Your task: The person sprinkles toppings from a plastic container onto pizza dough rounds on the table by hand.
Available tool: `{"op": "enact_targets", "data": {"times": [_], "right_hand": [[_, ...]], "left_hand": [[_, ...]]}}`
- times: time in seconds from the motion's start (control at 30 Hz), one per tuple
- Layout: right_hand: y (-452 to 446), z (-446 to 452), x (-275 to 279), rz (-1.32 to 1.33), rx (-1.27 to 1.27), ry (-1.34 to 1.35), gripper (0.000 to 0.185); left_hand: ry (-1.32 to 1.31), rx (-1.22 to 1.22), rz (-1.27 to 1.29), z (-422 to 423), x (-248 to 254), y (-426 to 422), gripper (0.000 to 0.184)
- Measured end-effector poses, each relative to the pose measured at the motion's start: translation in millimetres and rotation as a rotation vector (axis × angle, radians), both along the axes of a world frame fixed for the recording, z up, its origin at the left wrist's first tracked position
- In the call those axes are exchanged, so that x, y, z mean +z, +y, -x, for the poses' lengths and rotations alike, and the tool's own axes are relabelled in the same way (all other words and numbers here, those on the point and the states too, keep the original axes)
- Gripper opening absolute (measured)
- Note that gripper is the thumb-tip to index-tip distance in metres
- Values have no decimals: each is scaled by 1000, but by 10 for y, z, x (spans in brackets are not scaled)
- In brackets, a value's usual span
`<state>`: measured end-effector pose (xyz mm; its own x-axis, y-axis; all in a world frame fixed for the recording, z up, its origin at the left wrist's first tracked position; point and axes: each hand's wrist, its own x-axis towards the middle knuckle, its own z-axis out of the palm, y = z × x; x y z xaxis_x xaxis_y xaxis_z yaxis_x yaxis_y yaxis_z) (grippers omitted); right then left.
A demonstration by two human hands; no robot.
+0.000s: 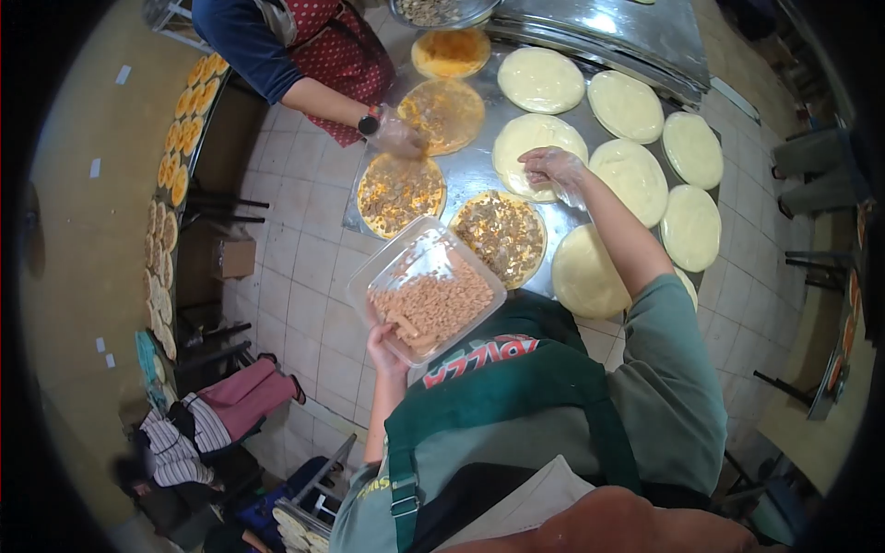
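Note:
My left hand (385, 350) grips the near-left side of a clear plastic tub (433, 295) that holds small pinkish-brown pieces. In a clear plastic glove, my right hand (553, 170) is over a pale round base (539, 152), its fingers bent and close together; what they hold, if anything, is too small to name. Just beyond the tub lies a round base with brown and orange toppings (501, 238). A similar topped base (401, 195) is to its left. More pale bases (630, 180) cover the right part of the metal table (466, 175).
A co-worker's gloved hand (398, 135) is over an orange-topped base (441, 116) at the upper left. A metal bowl (442, 11) stands at the table's far edge. Side tables with rounds line the left wall. A person (244, 396) is at the lower left.

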<state>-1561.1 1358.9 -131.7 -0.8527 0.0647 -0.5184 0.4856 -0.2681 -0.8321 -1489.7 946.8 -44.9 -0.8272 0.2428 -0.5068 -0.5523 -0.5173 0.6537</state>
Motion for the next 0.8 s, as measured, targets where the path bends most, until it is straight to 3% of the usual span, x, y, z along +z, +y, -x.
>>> {"op": "enact_targets", "data": {"times": [0.07, 0.13, 0.17, 0.23, 0.43, 0.53, 0.63, 0.8], "right_hand": [[60, 223, -128, -130, 161, -50, 25], [39, 426, -56, -553, 473, 50, 18], [29, 502, -26, -545, 492, 54, 18], [52, 697, -40, -786, 665, 23, 17], [243, 1113, -93, -983, 865, 73, 19], [330, 1227, 52, -1103, 843, 142, 16], [405, 1271, 56, -950, 745, 59, 14], [475, 1309, 58, -757, 852, -38, 14]], "left_hand": [[-4, 87, 18, -70, 56, -38, 66], [-26, 198, 6, -147, 76, -86, 64], [-29, 216, 13, -238, 85, -118, 64], [-53, 258, 74, -296, 69, -172, 63], [-84, 328, 114, -444, 174, -134, 62], [-89, 355, 55, -448, 188, -116, 66], [-78, 357, 42, -481, 166, -148, 65], [-107, 369, 61, -442, 210, -83, 64]]}}
